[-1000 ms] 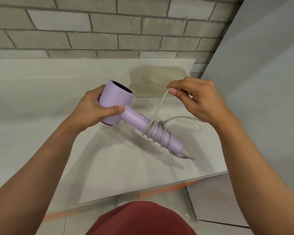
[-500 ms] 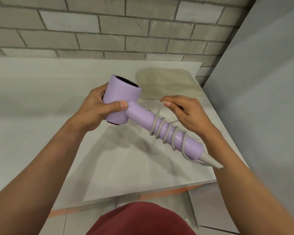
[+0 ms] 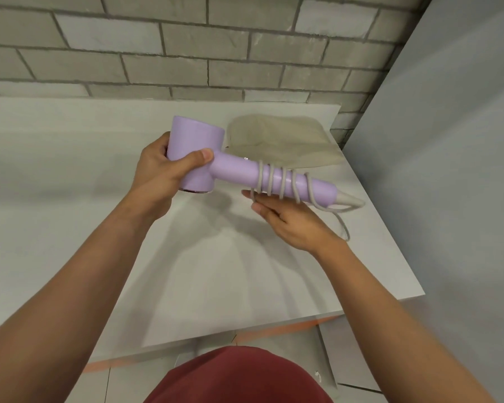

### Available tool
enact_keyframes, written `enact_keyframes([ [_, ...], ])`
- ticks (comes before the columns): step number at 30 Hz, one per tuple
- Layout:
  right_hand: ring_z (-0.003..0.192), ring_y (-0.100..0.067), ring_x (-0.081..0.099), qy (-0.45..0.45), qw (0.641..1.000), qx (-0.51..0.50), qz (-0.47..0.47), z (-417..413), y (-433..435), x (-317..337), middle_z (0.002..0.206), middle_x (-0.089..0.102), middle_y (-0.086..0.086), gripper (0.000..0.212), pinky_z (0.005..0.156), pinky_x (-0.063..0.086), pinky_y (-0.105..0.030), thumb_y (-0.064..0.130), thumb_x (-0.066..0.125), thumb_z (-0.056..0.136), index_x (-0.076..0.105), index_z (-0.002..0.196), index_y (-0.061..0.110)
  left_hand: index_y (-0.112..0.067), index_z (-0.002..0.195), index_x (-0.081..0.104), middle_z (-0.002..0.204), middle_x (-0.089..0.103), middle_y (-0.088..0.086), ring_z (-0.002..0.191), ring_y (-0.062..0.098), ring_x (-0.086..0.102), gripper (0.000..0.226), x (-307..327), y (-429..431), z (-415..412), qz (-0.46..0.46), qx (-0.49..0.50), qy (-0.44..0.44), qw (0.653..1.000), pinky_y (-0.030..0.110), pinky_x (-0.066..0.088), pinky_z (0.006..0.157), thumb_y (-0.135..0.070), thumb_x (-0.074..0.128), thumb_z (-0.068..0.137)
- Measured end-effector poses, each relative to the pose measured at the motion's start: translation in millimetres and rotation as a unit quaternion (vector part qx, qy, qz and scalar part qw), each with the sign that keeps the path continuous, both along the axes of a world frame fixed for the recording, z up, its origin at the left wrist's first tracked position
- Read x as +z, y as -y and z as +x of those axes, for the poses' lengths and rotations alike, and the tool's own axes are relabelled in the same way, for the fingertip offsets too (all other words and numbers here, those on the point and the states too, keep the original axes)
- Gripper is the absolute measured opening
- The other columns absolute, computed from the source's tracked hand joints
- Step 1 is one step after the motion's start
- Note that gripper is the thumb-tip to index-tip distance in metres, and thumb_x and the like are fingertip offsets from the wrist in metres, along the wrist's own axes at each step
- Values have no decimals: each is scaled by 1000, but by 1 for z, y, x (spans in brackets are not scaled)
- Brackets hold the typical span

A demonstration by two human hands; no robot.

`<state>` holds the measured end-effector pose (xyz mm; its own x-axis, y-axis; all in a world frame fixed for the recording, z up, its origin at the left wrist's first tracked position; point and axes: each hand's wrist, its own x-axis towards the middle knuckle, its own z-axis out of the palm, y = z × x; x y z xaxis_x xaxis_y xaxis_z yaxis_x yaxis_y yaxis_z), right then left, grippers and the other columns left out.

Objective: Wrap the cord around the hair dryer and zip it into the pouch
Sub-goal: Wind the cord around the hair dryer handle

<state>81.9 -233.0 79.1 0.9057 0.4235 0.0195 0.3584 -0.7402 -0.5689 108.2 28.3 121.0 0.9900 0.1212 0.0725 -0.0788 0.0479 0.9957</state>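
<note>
A lilac hair dryer is held above the table with its handle pointing right. My left hand grips its round head. A grey cord coils several times around the handle, and a loose loop trails down past the handle's end on the right. My right hand is under the handle, palm up, with its fingertips pinching the cord at the leftmost coil. A beige fabric pouch lies flat on the table behind the dryer, partly hidden by the handle.
The white table runs to a brick wall at the back. A grey panel stands along the table's right edge. My red shirt shows at the bottom, over a tiled floor.
My right hand has gone from above the handle to beneath it, carrying the cord around for another coil. The dryer's handle has swung up to lie more level.
</note>
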Motion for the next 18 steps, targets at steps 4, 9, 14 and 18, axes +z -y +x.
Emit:
enact_keyframes([
  [4, 111, -7, 64, -25, 999, 25, 7, -10, -12, 19, 134, 67, 23, 38, 102, 50, -34, 45, 43, 111, 60, 143, 34, -13, 111, 70, 99, 75, -1, 87, 18, 72, 63, -5, 2, 5, 21, 71, -18, 997, 42, 62, 73, -47, 84, 60],
  [9, 75, 23, 54, -39, 996, 77, -8, -24, -11, 40, 69, 49, 56, 35, 70, 38, -5, 32, 49, 111, 66, 139, 20, -18, 104, 66, 91, 71, -11, 74, 5, 68, 46, -14, -5, 10, 71, 138, -23, 988, 30, 55, 63, -41, 86, 69],
  [14, 65, -9, 56, -88, 993, 81, 4, -35, -9, 59, 72, 67, 4, 31, 66, 46, -23, 42, 53, 108, 70, 132, 34, -21, 110, 65, 98, 70, -10, 86, 14, 68, 56, -24, -13, 10, 144, 158, -18, 977, 35, 59, 66, -49, 86, 66],
  [18, 55, -11, 47, -56, 991, 119, 21, -39, 3, 76, 58, 52, 11, 22, 60, 42, -23, 33, 60, 106, 77, 118, 27, -24, 123, 62, 109, 69, -9, 95, 17, 66, 62, -26, -18, 8, 224, 161, 8, 961, 29, 53, 72, -44, 88, 71],
])
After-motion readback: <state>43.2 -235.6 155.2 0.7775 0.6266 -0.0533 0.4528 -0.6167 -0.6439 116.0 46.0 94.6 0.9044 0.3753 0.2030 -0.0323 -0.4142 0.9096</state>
